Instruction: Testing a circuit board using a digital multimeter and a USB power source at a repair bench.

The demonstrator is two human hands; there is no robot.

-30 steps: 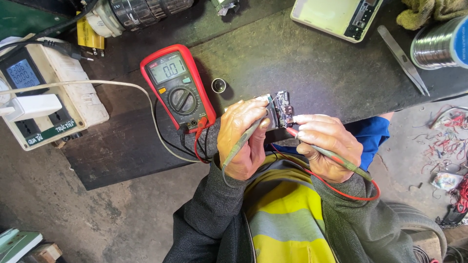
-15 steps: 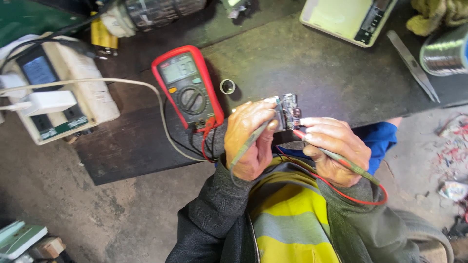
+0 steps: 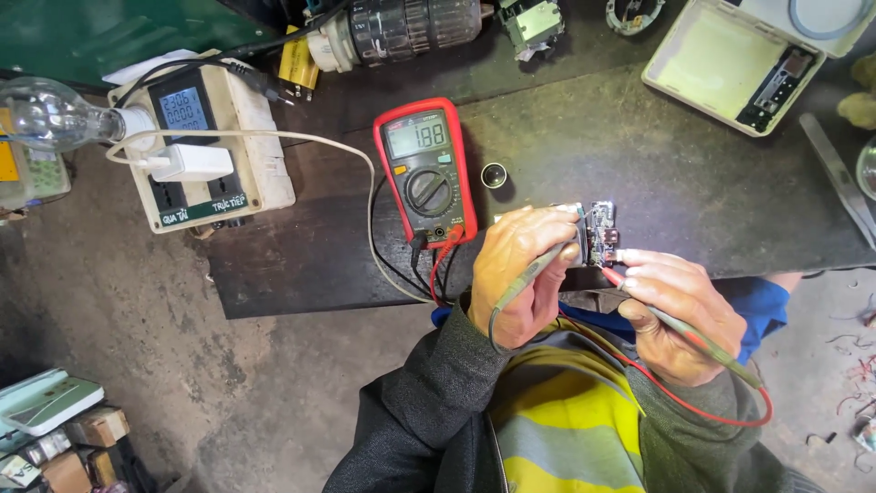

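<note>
My left hand (image 3: 520,274) grips a small circuit board (image 3: 599,234) and also holds the black test probe (image 3: 534,274) against it. My right hand (image 3: 680,306) holds the red test probe (image 3: 680,324), its tip touching the board's lower edge. Both probe leads run back to a red multimeter (image 3: 426,173) lying on the dark bench (image 3: 639,164) just left of my hands, its display lit. A bright light shines on the bench beside the board.
A white socket box with a meter display (image 3: 203,151) and a plugged white adapter stands at left beside a glass bulb (image 3: 50,114). A small metal ring (image 3: 494,174), a drill body (image 3: 401,32), an open white case (image 3: 744,64) and tweezers (image 3: 835,178) lie around.
The camera view has shifted, so everything sits further right in the frame. My hands keep both probes on the board.
</note>
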